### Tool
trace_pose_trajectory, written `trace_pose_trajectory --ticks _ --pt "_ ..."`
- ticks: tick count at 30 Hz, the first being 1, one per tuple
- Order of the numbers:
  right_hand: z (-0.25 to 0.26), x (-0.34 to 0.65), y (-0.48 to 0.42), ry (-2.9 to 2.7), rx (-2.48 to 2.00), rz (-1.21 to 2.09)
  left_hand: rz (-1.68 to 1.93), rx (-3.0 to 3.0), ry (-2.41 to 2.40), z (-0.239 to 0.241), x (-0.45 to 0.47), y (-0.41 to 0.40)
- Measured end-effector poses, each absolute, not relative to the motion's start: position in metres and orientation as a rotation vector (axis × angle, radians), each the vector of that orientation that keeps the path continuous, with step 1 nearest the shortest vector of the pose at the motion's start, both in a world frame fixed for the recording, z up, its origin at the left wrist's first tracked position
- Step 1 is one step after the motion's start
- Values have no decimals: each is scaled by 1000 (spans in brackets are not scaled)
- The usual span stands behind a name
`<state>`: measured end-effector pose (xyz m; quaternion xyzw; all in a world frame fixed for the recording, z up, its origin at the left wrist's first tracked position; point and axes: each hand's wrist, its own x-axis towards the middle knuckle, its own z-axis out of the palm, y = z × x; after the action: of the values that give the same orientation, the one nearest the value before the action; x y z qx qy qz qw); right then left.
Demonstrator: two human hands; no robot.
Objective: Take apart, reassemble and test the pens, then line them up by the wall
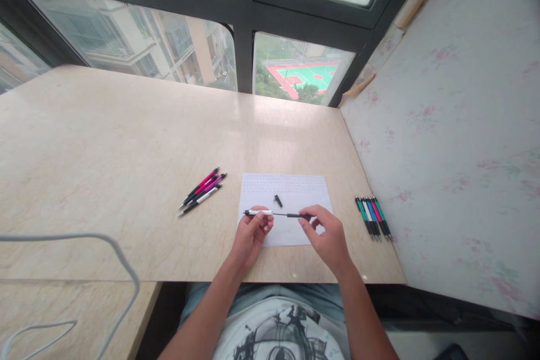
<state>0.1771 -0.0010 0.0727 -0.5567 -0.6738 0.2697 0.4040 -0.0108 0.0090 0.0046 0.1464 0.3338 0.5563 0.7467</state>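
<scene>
My left hand pinches the white barrel of a pen, whose black clip end points left. A thin dark rod reaches from the barrel's right end to a thicker black tube-like piece. Thumb and fingertips of my right hand are closed on that black piece at its right end. Both hands are just above a sheet of white paper with rows of faint writing near its top. On the sheet, beyond my hands, lies a small black pen part; its exact kind is unclear.
Several pens lie in a loose bunch left of the paper. More pens lie side by side at right, near the floral wall. A grey cable loops at lower left. Windows stand behind the marble-look tabletop.
</scene>
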Motion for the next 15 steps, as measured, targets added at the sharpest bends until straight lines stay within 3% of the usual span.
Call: trace_pose_trajectory --ticks 15 --pt "85 178 -3 -1660 -1390 634 1221 216 651 4 -14 9"
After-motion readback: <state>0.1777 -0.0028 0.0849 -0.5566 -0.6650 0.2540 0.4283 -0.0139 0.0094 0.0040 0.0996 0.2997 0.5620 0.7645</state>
